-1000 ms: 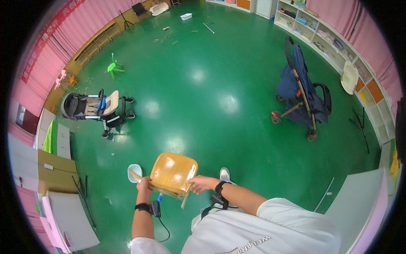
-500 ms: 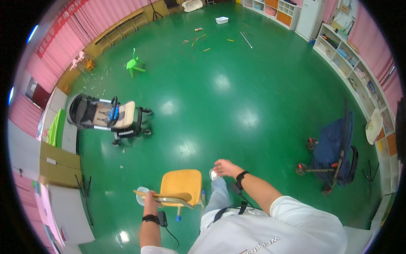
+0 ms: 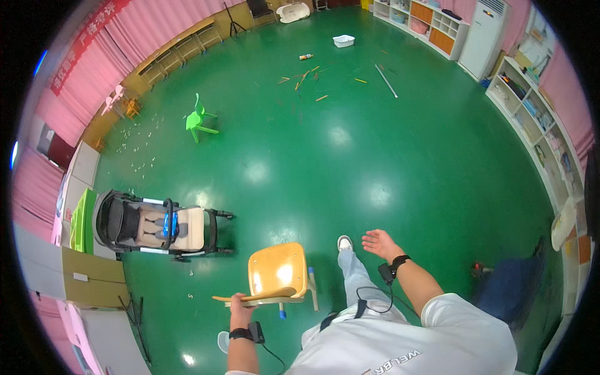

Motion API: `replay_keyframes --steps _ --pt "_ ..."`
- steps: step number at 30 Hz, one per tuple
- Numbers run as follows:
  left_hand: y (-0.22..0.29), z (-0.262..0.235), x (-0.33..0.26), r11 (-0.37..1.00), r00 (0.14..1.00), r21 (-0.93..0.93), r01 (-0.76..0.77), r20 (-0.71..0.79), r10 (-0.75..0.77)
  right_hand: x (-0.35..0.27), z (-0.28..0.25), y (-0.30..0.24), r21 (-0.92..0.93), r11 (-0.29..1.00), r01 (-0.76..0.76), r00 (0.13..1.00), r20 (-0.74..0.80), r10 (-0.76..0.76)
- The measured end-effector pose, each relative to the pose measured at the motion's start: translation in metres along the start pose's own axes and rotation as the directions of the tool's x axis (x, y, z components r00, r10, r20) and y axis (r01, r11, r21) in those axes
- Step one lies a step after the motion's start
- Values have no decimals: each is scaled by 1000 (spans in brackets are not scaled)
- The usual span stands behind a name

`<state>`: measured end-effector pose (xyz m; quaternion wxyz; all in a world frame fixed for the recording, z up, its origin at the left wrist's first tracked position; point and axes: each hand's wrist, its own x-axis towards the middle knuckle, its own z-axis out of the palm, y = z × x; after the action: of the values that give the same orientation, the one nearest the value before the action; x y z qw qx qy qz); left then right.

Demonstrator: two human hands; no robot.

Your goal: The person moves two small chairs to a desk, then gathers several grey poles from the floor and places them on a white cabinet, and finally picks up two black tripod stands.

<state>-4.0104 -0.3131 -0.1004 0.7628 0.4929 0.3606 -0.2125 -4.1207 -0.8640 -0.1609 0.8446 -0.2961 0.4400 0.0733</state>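
A small wooden chair (image 3: 277,265) with a yellow seat and pale legs tipped in blue is at my lower left. My left hand (image 3: 240,307) is closed around the chair's backrest. Whether all its legs touch the floor I cannot tell. My right hand (image 3: 381,245) is stretched out in front of me with its fingers extended and nothing in it. Below it, one shoe (image 3: 345,243) of mine is on the green floor. A black strap device sits on each wrist.
A stroller (image 3: 156,226) stands at left, a dark blue folded stroller (image 3: 512,284) at right. Farther off are a green chair (image 3: 199,119), a white basin (image 3: 344,41), scattered sticks (image 3: 303,78) and a white pole (image 3: 386,81). White shelves (image 3: 531,115) line the right wall; a pale tub (image 3: 223,341) is beside my left arm.
I have moved forward over the floor, with the chair carried along in my left hand. My right arm has swung to the right. The dark blue stroller now lies nearer my side.
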Motion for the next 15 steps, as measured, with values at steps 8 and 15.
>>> replay_keyframes --steps 8,15 --pt "115 185 133 997 994 -46 -59 -91 54 138 126 -196 -215 956 201 979 66 -191" --pt "225 350 244 995 992 -24 -94 -81 92 287 266 -325 -401 891 214 976 125 -178"
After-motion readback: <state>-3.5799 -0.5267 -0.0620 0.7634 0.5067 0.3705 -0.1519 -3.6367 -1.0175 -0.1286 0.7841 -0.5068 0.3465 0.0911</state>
